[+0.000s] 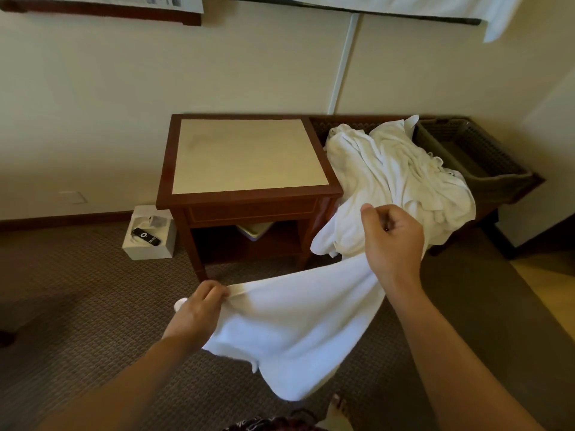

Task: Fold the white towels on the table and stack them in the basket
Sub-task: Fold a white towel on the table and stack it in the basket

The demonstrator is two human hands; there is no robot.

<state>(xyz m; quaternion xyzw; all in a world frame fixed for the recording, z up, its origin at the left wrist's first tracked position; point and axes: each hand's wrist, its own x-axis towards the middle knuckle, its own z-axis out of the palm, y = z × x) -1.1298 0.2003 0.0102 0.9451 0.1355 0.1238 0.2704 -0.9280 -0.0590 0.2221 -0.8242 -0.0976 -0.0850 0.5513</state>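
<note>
a white terry towel [298, 331] hangs stretched above the carpet, its top edge pinched by the left hand [199, 309] and the right hand [392, 236]. more crumpled white towels [395, 178] hide the bench and part of a brown woven basket [479, 157], right of the beige tabletop [245, 154].

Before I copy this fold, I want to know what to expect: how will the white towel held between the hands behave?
Probably floppy: the white towel sags between the left hand and right hand. Likely light, since a pinch grip at each end carries it. It may swing or drag; its lower edge hangs over the carpet.
</note>
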